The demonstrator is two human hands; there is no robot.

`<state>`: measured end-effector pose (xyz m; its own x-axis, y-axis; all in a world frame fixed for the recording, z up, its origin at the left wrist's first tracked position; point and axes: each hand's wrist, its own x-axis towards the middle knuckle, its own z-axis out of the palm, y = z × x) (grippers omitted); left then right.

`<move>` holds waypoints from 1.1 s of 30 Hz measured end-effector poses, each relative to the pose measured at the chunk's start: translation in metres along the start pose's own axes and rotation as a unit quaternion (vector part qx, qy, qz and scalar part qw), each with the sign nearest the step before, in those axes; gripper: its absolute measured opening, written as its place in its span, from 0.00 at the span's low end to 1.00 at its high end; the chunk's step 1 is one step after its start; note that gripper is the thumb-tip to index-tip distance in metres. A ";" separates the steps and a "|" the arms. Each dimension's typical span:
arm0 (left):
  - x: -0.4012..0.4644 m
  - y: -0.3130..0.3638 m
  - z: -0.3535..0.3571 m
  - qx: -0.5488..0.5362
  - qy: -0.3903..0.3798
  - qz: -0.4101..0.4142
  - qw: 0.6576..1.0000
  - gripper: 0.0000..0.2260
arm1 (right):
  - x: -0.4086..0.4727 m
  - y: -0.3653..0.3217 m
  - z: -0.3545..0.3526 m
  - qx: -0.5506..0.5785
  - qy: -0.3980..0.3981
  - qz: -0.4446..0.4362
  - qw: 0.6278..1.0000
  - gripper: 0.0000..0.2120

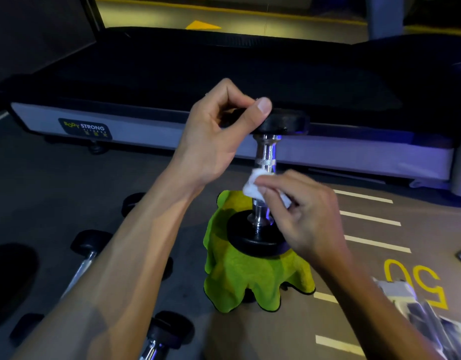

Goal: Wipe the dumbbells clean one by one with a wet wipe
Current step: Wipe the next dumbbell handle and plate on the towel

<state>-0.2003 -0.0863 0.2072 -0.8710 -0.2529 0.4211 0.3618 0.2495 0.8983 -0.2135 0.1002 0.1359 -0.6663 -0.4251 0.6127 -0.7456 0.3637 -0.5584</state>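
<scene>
The upright dumbbell's handle was seen to be polished chrome metal, glossy, with a band of rough knurling; its end weights were finished in matt black rubber. The wet wipe was shown as soft, crumpled white fabric. The green cloth was rendered fuzzy and matt, like microfibre, edged in dark stitching. The floor was finished dull, with painted white lines.

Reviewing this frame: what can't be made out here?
- Head view: what the green cloth drapes over; the cloth hides it.
- Dumbbells on the floor: the left forearm crosses them, so their full count is hidden.
- Clear packet: blurred, cut by the frame edge.
- Wet wipe: the right hand covers part.
</scene>
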 end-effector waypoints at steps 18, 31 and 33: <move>-0.002 0.003 0.002 0.000 -0.004 -0.013 1.000 0.08 | 0.013 -0.002 0.002 0.100 0.095 0.036 0.990 0.15; -0.003 -0.001 0.001 -0.018 0.004 -0.015 1.000 0.08 | 0.007 0.007 -0.009 0.248 0.036 0.198 0.948 0.12; -0.005 0.000 0.001 -0.025 -0.001 -0.010 1.000 0.08 | 0.010 0.005 -0.014 0.293 0.032 0.231 0.927 0.08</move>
<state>-0.1967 -0.0838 0.2052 -0.8791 -0.2558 0.4022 0.3596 0.1979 0.9119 -0.2243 0.1094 0.1476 -0.9262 -0.2789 0.2537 -0.2566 -0.0266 -0.9661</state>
